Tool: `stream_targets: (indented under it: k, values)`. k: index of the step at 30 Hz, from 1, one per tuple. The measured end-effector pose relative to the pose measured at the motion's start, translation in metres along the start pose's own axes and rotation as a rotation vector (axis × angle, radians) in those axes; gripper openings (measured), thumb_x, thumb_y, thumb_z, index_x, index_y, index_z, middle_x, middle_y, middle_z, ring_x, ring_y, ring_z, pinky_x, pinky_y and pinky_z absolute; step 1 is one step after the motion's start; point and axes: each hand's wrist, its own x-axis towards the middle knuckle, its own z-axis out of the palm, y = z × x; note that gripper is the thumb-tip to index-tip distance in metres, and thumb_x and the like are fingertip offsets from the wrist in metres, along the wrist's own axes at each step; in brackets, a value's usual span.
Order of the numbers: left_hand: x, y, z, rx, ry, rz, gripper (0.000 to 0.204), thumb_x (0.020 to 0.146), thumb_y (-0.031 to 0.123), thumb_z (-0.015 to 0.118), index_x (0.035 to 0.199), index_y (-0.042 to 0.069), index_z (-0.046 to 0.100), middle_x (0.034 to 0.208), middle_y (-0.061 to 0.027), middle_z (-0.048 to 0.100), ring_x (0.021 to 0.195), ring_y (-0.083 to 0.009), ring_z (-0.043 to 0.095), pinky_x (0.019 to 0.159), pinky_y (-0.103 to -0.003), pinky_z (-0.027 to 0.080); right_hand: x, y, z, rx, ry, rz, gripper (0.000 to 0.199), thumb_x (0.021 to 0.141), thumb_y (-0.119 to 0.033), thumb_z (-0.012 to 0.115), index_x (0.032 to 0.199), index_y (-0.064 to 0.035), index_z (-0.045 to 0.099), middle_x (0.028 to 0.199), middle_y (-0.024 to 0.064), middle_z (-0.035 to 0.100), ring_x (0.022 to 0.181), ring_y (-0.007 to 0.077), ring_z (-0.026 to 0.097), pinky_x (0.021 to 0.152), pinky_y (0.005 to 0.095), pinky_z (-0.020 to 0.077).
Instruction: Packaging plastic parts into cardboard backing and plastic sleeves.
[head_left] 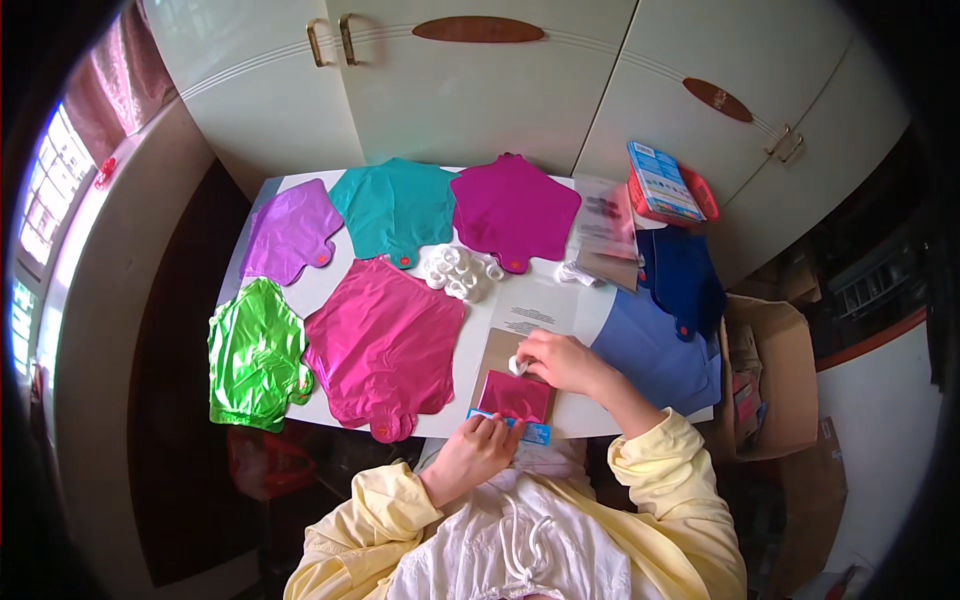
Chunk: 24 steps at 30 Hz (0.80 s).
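In front of me at the table's near edge lies a clear packet [515,398] with folded pink foil inside, a grey-brown backing and a blue strip [535,433] along its near end. My left hand [474,457] is closed on that blue end, fingers curled over it. Above the packet's far part, my right hand [562,362] pinches a small white ribbon roll [517,366]. More such white rolls [460,272] sit in a heap farther back, left of my right hand. A large flat pink foil balloon [385,345] is spread out left of the packet.
Flat foil balloons in green [257,355], purple [290,232], teal [397,205], magenta [515,212] and dark blue [688,275] lie around the white table. Clear packets [605,225] lie at the back right, near a red basket [705,195]. A cardboard box [795,370] stands to the right.
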Motion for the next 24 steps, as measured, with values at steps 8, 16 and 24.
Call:
stream_targets:
  k: [8, 16, 24]
  values:
    - [-0.003, 0.002, 0.007, -0.008, 0.027, -0.024, 0.04, 0.072, 0.018, 0.06, 0.112, 0.012, 0.063, 0.087, -0.0038, 0.058, 0.064, -0.0137, 0.055, 0.06, -0.026, 0.046, 0.005, -0.006, 0.0, 0.141, -0.007, 0.138, 0.027, 0.075, -0.006, 0.068, 0.1, -0.0039, 0.056, 0.099, 0.0123, 0.057, 0.094, 0.0305, 0.06, 0.081, 0.0384, 0.0495]
    - [-0.003, 0.003, 0.003, -0.028, -0.012, -0.018, 0.04, 0.072, 0.017, 0.06, 0.112, 0.012, 0.063, 0.088, -0.0041, 0.058, 0.063, -0.0135, 0.055, 0.059, -0.026, 0.046, 0.008, 0.015, 0.007, 0.188, -0.26, -0.174, 0.032, 0.077, -0.002, 0.062, 0.108, -0.0077, 0.067, 0.104, 0.0098, 0.058, 0.092, 0.023, 0.06, 0.079, 0.0311, 0.0489]
    - [-0.001, 0.002, 0.0, -0.001, -0.041, -0.002, 0.039, 0.073, 0.016, 0.058, 0.111, 0.012, 0.063, 0.087, -0.0044, 0.058, 0.063, -0.0137, 0.054, 0.059, -0.026, 0.046, 0.002, 0.0, 0.004, 0.46, -0.254, 0.022, 0.026, 0.078, -0.003, 0.062, 0.104, -0.0017, 0.066, 0.097, 0.0093, 0.066, 0.086, 0.0163, 0.065, 0.075, 0.0284, 0.0509]
